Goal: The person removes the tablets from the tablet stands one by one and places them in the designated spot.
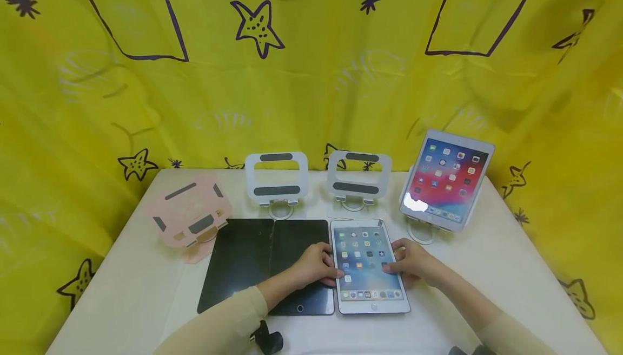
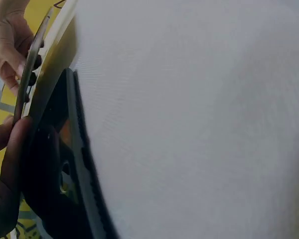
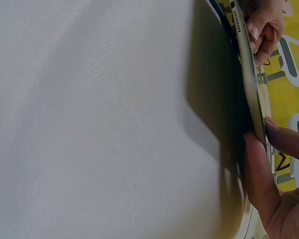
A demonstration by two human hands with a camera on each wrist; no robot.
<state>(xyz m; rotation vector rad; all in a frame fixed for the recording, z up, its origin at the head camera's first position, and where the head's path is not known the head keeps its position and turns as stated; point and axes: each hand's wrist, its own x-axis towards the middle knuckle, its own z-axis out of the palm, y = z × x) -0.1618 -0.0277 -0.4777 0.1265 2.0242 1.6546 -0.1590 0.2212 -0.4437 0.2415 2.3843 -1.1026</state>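
Note:
A white tablet [image 1: 362,265] with a lit screen of app icons is held between both hands, its home button toward the person. My left hand [image 1: 316,264] pinches its left edge, thumb on top and fingers beneath. At the right edge my right hand [image 1: 413,260] grips likewise, thumb over the screen's border. In the right wrist view, the tablet [image 3: 249,74] is raised off the white table, with a shadow under it. A dark tablet with its screen off [image 1: 299,298] and a black panel [image 1: 238,268] beside it lie flat to the left.
Two white stands [image 1: 249,176] [image 1: 332,173] are upright at the back, with grey pads. A pink stand [image 1: 194,209] leans at the left. Another white tablet [image 1: 448,179], screen lit, rests on a stand at the right. A yellow curtain [image 1: 311,90] hangs behind the table [image 1: 511,268].

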